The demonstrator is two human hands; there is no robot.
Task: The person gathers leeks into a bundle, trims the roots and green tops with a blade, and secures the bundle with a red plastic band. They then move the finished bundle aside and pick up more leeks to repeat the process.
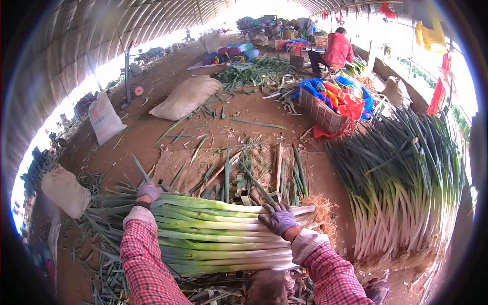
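A thick row of large green onions (229,239) lies crosswise in front of me, leaves left and roots right. My left hand (149,192), in a pale purple glove, is closed at the leaves along the row's far edge. A grey-green strip sticks up beside it; I cannot make out whether it is a leaf or a tool. My right hand (278,218), in a purple and dark glove, curls over the white stalks of the far green onions, just short of their roots (323,216). Its fingertips point away from me, and part of the grip is hidden.
A large stack of green onions (401,188) stands at right. Beyond are a crate (323,112) with blue and red netting, full sacks (188,97) and a leaf pile (254,71). A person in red (338,50) sits farther back. Trimmed leaves litter the brown ground cloth (175,162).
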